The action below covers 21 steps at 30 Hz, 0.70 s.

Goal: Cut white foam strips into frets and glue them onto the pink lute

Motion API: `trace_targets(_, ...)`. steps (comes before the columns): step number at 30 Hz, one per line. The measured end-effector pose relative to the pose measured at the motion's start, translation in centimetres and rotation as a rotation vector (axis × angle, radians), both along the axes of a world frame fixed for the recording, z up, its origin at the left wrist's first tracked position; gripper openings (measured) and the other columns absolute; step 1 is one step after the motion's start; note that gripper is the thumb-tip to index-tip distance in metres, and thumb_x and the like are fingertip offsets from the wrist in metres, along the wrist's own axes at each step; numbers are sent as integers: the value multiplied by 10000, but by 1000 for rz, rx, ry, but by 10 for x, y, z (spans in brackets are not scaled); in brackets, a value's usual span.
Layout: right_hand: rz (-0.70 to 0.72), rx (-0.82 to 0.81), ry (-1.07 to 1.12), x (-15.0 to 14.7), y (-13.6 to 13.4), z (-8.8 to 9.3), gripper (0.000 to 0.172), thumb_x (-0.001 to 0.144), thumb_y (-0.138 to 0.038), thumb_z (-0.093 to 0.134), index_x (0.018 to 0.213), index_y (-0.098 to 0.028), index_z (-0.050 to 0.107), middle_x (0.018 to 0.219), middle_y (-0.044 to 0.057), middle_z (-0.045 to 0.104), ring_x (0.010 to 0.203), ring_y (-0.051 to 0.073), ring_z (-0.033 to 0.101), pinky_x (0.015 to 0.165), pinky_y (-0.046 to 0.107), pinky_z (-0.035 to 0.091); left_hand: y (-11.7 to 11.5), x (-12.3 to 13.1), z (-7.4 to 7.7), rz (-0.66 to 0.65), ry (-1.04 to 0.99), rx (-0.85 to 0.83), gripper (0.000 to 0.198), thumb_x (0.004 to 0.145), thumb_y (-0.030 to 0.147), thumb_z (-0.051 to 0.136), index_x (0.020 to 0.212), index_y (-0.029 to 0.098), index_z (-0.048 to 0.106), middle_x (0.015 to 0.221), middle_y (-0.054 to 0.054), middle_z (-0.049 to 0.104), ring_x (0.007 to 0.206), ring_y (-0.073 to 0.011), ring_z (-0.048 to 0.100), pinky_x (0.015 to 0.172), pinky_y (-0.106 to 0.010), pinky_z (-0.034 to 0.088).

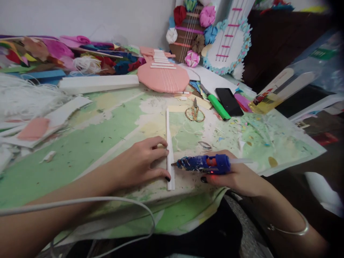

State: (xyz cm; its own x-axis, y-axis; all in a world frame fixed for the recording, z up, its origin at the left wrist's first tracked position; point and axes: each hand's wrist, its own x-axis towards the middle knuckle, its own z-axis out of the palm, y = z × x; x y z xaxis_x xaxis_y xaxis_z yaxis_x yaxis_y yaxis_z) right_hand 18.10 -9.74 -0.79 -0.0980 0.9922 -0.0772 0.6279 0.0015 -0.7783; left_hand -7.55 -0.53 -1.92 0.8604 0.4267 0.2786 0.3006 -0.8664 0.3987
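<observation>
A narrow white paper strip (pixel 170 157), partly rolled or folded along its left edge, lies upright in view on the green-stained table cover. My left hand (pixel 146 159) presses the strip's left edge with fingertips and thumb. In my right hand (pixel 233 179) is a blue hot glue gun (pixel 204 163), its red light lit and a clear glue stick poking out the back. The gun's nozzle points left and meets the strip near its lower part. Most of my right fingers are hidden behind the gun.
Gold-handled scissors (pixel 195 113), a green utility knife (pixel 219 107) and a black phone (pixel 229 101) lie beyond the strip. A pink paper guitar (pixel 163 77) rests at the back. White scraps (pixel 24 96) pile up at left. A white cable (pixel 107 199) loops across my left forearm.
</observation>
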Motion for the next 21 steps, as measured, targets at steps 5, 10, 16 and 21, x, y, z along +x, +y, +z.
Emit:
trace_targets(5, 15, -25, 1, -3, 2, -3, 181, 666, -358, 648, 736, -191, 664, 751, 23, 599, 699, 191, 559, 642, 303, 472, 2, -1, 0, -11, 20, -6, 352, 774, 458, 613, 944, 150, 637, 1098, -129, 556, 910, -196, 571, 801, -316, 472)
trace_targets(10, -59, -55, -9, 1, -2, -1, 361, 586, -409, 702, 872, -190, 683, 911, 59, 625, 807, 238, 585, 717, 345, 493, 3, -1, 1, -23, 26, -2, 371, 771, 464, 616, 956, 144, 633, 1092, -129, 552, 902, -189, 565, 799, -307, 467)
trace_targets(16, -18, -86, -1, 4, -5, -1, 327, 626, -400, 681, 884, -198, 682, 912, 53, 634, 816, 234, 597, 736, 346, 497, 3, -1, 1, -21, 27, 4, 370, 771, 465, 616, 945, 139, 632, 1090, -133, 551, 904, -188, 562, 789, -304, 465)
trace_targets(21, 13, -76, -4, 2, -4, 1, 288, 624, -390, 684, 841, -200, 685, 866, 36, 644, 793, 220, 598, 746, 334, 496, 4, -2, 0, -29, 18, -9, 371, 772, 462, 616, 954, 138, 632, 1100, -133, 546, 913, -189, 560, 798, -309, 466)
